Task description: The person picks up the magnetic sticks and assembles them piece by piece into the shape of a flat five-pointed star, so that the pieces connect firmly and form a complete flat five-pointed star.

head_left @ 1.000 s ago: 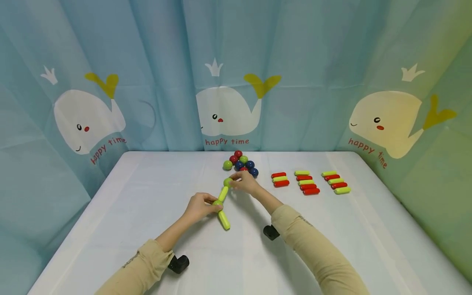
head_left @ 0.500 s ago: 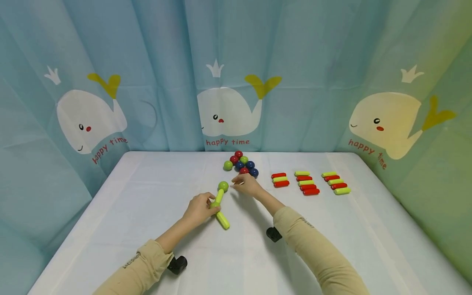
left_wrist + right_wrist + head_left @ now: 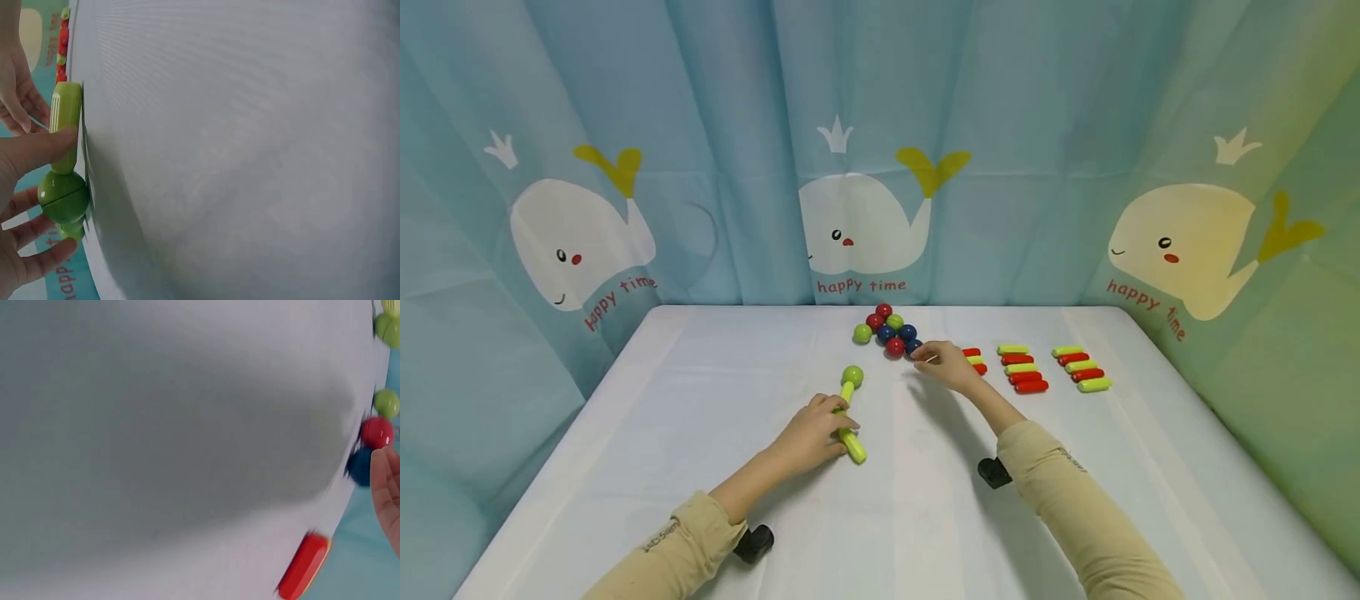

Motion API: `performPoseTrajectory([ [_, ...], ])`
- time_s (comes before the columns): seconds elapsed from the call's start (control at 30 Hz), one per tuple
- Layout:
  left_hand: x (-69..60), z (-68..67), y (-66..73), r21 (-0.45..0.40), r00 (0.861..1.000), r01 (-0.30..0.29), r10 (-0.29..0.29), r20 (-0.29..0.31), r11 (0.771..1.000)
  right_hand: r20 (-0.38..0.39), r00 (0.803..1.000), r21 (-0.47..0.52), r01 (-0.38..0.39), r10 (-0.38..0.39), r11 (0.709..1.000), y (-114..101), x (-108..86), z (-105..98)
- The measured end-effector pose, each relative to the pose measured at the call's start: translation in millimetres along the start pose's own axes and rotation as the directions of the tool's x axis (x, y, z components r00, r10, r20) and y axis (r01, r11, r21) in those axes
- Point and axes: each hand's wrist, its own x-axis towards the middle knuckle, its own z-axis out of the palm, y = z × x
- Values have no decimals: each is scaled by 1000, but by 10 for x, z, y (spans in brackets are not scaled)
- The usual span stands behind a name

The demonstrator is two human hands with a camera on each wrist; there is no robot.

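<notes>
In the head view my left hand point(image 3: 808, 437) holds a yellow-green toy piece on the white table, made of sticks and balls joined in a bent line. Its near stick point(image 3: 853, 448) points toward me, and its far green ball point(image 3: 852, 376) stands beyond my fingers. The left wrist view shows my thumb on the near stick and my other fingers spread about the middle green ball point(image 3: 64, 197). My right hand point(image 3: 947, 365), fingers loosely bent, is at the right of the ball cluster by a dark blue ball point(image 3: 359, 466). Nothing shows in its grasp.
Red, green and blue balls point(image 3: 894, 347) cluster at the back of the table point(image 3: 700, 375). Red and yellow-green sticks point(image 3: 1028, 387) lie in three groups on the right, the nearest partly behind my right hand. A whale-print curtain point(image 3: 865, 225) encloses the table.
My right hand has let go of the far green ball and moved right, to the ball cluster. My left hand has shifted its fingers along the piece, which has turned slightly.
</notes>
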Motion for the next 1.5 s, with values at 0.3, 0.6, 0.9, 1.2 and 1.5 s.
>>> performPoseTrajectory([
  [0.3,-36,0,-8,117,999,-16,19,-31,993,-35,999,-28,5,-6,1000,147,-54,-75],
  [0.6,-31,-42,-46,119,997,16,-6,-79,993,-22,996,-62,89,-91,994,78,-22,-78],
  [0.9,-3,-105,-61,147,995,45,-32,-90,988,-10,999,-78,42,-43,996,41,26,-94],
  [1.2,71,-109,-170,68,991,110,-104,-80,992,-52,998,-115,23,-29,993,8,129,-58],
  [1.5,141,-125,-208,21,993,93,-91,-77,995,-106,994,-270,-15,-14,963,34,245,-1],
])
